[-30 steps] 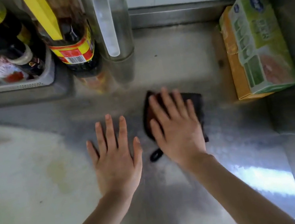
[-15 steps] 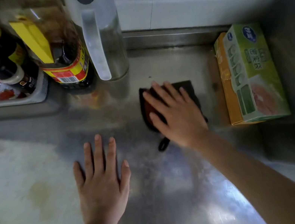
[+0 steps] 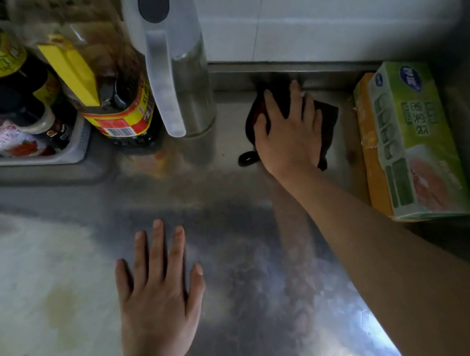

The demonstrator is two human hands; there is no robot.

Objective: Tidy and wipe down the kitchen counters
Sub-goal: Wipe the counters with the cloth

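A dark cloth with a small loop lies flat on the steel counter, close to the back rim by the wall. My right hand presses on it with straight, spread fingers that reach almost to the rim. My left hand rests flat on the bare counter, nearer to me and to the left, holding nothing.
A steel kettle with a white handle stands just left of the cloth. Beside it are a large oil bottle and a grey tray of sauce bottles. A green and orange box lies right of the cloth.
My right hand has pushed the cloth away from me, from mid-counter to the back rim. My left hand stays flat on the counter, now farther behind the right.
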